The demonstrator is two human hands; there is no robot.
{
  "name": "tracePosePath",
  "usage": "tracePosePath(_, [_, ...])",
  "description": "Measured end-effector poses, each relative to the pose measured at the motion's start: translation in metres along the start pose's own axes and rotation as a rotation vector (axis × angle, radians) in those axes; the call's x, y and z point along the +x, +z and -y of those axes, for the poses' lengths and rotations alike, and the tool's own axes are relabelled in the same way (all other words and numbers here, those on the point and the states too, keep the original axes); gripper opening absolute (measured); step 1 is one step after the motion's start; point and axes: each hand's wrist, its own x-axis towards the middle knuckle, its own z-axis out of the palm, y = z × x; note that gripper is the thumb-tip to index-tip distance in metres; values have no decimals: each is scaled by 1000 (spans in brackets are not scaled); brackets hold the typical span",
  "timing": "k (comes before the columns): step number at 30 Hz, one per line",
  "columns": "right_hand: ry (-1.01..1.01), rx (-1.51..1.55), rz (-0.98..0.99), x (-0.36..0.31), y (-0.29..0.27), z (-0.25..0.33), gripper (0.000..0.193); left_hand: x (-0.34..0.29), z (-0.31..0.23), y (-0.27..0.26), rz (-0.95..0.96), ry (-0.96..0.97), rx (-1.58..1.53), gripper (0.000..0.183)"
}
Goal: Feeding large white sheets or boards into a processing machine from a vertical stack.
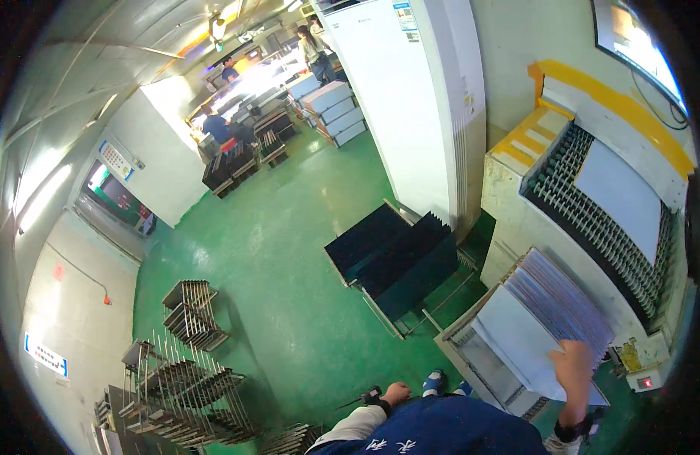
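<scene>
My right hand (573,368) is closed on the near edge of a white panel (516,334), which leans at the front of a rack (460,341) at my right. Behind that panel, a tight row of similar thin panels (551,292) stands on edge in the same rack. My left hand (397,393) hangs low in front of my body, apart from the rack, its fingers curled in and nothing visible in them. A dark band circles each wrist.
Another white sheet (623,193) lies on a roller conveyor (592,227) at the right. Beyond the rack, a second rack holds dark panels (403,258) beside a tall white cabinet (403,98). Metal racks (187,387) stand at the left on green floor. Several people work far back.
</scene>
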Motion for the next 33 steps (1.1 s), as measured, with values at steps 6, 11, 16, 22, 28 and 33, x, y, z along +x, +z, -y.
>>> tracePosePath(6, [14, 169, -61, -25, -67, -24, 22, 15, -6, 2, 40, -28, 93, 24])
tracePosePath(11, [315, 620, -323, -37, -66, -82, 28, 43, -7, -6, 16, 396, 355, 27])
tracePosePath(16, [419, 1400, -658, -17, -50, -79, 28, 37, -37, -13, 65, 77, 54, 25])
tracePosePath(22, [190, 1972, -534, -21, -11, -108, 29, -9, -108, -14, 180, 123, -23, 22])
tracePosePath(28, [175, 2165, -280, -1, 33, -103, 33, 85, -29, -26, 84, 667, 532, 29])
tracePosePath(33, [314, 2221, -330, 3, 65, -129, 34, 12, -102, -14, 10, 395, 393, 30])
